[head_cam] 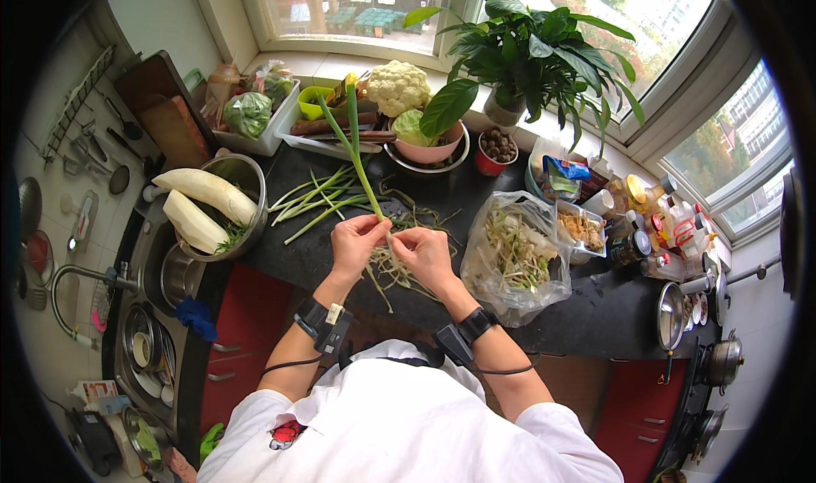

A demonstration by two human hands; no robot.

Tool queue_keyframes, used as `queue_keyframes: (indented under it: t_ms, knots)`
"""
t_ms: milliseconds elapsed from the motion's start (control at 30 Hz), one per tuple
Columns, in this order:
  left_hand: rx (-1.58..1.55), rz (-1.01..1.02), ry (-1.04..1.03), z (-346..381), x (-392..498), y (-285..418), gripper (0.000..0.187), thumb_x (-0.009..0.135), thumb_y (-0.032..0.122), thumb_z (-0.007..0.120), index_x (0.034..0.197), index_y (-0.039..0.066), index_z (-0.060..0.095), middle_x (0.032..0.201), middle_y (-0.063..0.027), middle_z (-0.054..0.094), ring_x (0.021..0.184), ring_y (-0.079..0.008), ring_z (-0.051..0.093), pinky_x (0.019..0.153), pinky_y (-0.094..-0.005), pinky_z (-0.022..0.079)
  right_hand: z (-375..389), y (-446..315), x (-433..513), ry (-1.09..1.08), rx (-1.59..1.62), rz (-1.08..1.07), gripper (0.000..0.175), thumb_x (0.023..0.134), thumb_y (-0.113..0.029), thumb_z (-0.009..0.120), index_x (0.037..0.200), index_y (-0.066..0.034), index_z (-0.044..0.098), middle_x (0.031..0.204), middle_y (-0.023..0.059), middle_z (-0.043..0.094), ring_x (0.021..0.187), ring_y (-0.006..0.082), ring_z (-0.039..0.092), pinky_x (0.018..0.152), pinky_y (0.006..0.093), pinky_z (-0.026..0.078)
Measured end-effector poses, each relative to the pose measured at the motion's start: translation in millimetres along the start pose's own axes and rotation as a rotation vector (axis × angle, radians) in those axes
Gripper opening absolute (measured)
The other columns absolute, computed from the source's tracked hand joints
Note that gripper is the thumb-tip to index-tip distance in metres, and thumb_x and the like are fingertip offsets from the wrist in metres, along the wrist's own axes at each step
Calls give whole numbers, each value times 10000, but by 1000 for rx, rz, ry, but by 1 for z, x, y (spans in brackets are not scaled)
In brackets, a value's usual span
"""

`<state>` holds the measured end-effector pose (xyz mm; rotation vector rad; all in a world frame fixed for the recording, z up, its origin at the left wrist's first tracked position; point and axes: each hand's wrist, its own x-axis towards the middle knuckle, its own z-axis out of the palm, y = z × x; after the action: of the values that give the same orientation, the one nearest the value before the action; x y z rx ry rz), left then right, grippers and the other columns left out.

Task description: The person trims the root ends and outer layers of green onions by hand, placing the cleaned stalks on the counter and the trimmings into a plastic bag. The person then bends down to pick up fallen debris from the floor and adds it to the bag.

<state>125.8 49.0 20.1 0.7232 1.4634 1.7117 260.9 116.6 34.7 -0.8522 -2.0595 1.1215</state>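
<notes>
Upright before me is a long green onion (362,170), its forked green leaves pointing toward the window. My left hand (356,244) pinches its pale lower stalk between thumb and fingertips. Just beside it, my right hand (423,253) has thumb and forefinger pinched together at the root end; whatever is between them is too small to make out. Several green onions (322,196) lie in a loose bunch on the black countertop to the left. Under and around my hands are scattered roots and peeled scraps (408,279). A clear plastic bag (472,272) holding onion trimmings (519,247) stands to the right.
A steel pot (255,228) with white radishes (207,193) stands left, near the sink (185,368). Behind are a pink bowl (440,153) with cabbage, a cauliflower (398,87), and a potted plant (542,49). Jars and bottles (669,228) crowd the right. A steel strainer or ladle (670,317) lies beyond.
</notes>
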Motion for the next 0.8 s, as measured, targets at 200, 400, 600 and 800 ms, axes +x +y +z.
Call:
queue_keyframes:
  t_ms: [200, 400, 600, 800]
  knots:
    - [53, -11, 17, 1, -3, -3, 184, 836, 99, 721, 947, -47, 697, 796, -46, 694, 683, -80, 640, 644, -224, 554, 4, 2, 2, 7, -119, -81, 122, 727, -138, 687, 736, -18, 704, 659, 132, 647, 595, 260, 638, 592, 337, 510]
    - [-5, -35, -68, -1, -5, -6, 152, 880, 111, 676, 963, -16, 684, 844, -41, 681, 733, -84, 641, 686, -233, 556, 2, 1, 0, 13, -55, 63, 141, 727, -150, 699, 704, -11, 688, 636, 120, 653, 563, 206, 642, 566, 316, 506]
    - [-115, -42, -214, -5, -2, -2, 188, 922, 79, 601, 1063, -44, 621, 936, -81, 669, 834, -125, 656, 775, -281, 571, 0, 9, 0, -14, 220, 275, 179, 798, -171, 689, 729, -6, 681, 615, 27, 641, 549, 77, 574, 523, 237, 456]
    - [-272, -67, -273, -7, 0, 3, 208, 959, 94, 542, 1139, -2, 583, 1003, -89, 660, 920, -164, 657, 855, -308, 553, -5, 29, -4, -132, 738, 519, 143, 801, -159, 661, 811, -17, 667, 673, -7, 628, 555, 52, 540, 504, 211, 419]
